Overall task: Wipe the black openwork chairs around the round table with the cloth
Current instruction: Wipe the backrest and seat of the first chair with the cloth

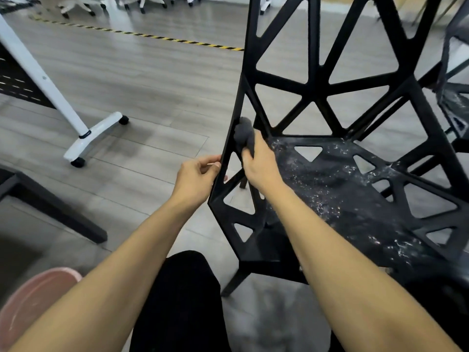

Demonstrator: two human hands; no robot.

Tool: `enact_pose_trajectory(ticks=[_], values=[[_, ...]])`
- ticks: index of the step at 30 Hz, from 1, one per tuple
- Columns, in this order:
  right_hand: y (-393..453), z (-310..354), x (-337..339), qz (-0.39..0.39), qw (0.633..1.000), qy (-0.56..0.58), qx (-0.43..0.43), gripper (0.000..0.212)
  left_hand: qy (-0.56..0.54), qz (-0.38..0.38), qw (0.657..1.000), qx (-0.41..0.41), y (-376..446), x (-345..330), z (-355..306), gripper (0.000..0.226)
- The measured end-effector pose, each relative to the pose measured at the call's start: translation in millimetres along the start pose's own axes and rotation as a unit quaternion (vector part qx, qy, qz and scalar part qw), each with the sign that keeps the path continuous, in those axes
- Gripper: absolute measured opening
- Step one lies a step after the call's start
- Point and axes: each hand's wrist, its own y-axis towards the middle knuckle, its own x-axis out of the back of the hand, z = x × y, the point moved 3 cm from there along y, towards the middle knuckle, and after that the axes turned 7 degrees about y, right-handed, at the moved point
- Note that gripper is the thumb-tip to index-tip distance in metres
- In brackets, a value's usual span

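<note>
A black openwork chair with triangular cut-outs fills the right half of the head view; its seat is speckled with pale dust. My left hand pinches the chair's left side edge. My right hand presses a balled grey cloth against the side frame where the backrest meets the seat. A second black openwork chair shows partly at the right edge. The round table is out of view.
A white stand leg on black castors rests on the grey wood floor at the left. A pink bucket sits at the lower left. A dark furniture leg crosses the left side. Yellow-black tape marks the floor behind.
</note>
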Motion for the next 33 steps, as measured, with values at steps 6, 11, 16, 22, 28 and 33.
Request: enact_pose_trajectory(ticks=[6,11,16,22,28,33], values=[[-71,-13,-22,-0.003,0.996,-0.056,0.075,0.046,0.036,0.003,0.999,-0.009,9,3,6,0.022],[-60,-10,-1,0.050,0.983,-0.151,0.088,0.044,0.084,-0.025,0.996,-0.035,6,1,4,0.022],[-2,-26,2,-0.012,0.977,-0.211,-0.025,0.028,0.150,-0.069,0.983,-0.080,4,-4,-1,0.022],[-48,-33,-10,-0.003,0.980,-0.201,0.004,0.035,0.179,-0.076,0.977,-0.082,5,-2,-4,0.021],[-113,-8,-26,0.059,0.976,-0.182,0.103,0.051,0.176,-0.074,0.979,-0.069,10,1,-2,0.022],[-104,-10,-20,0.053,0.968,-0.217,0.115,0.054,0.168,-0.092,0.981,-0.039,5,-1,-5,0.020]])
